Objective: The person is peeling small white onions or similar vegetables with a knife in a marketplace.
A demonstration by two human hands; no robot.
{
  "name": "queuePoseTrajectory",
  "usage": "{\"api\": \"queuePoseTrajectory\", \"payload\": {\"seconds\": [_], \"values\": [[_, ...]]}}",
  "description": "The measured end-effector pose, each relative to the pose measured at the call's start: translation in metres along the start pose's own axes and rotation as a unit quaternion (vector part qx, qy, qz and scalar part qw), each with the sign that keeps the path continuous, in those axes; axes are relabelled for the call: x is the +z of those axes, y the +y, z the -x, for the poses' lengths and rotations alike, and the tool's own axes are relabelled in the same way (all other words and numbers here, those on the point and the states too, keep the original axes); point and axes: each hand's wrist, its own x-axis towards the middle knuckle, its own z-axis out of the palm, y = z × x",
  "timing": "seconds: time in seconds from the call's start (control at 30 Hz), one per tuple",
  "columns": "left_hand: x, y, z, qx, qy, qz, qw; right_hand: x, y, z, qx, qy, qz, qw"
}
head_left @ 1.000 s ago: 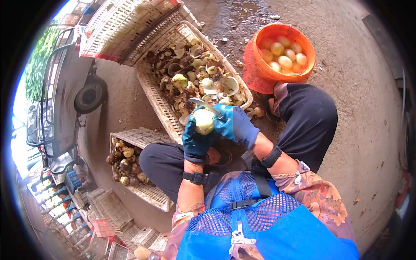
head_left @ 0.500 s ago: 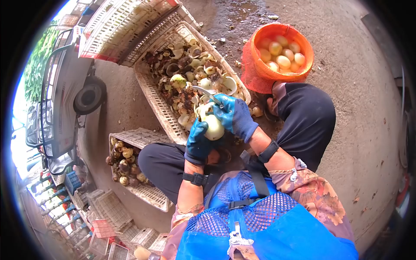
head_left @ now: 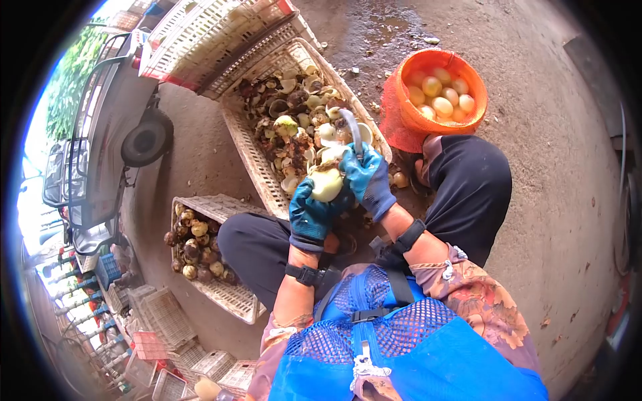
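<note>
One onion (head_left: 327, 185), pale yellow-green, round, smooth, at peel crate's (head_left: 254, 154) five o'clock; left hand (head_left: 311, 215) grip closed round it; right hand (head_left: 368, 177) gripping curved knife (head_left: 353, 130).

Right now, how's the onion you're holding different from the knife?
The onion is round and pale; the knife has a curved, grey blade. The onion sits in the left hand; the knife is in the right hand. Both are held in gloved hands.
</note>
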Motion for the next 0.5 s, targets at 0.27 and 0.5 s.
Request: {"api": "queuePoseTrajectory", "payload": {"seconds": [0.27, 0.5], "values": [[-0.013, 0.012, -0.005, -0.023, -0.017, 0.041, 0.999, -0.002, -0.016, 0.01, 0.117, -0.06, -0.098, 0.986], [-0.015, 0.019, -0.004, 0.017, 0.059, -0.051, 0.997, -0.006, -0.019, 0.008, 0.106, -0.078, -0.082, 0.988]]}}
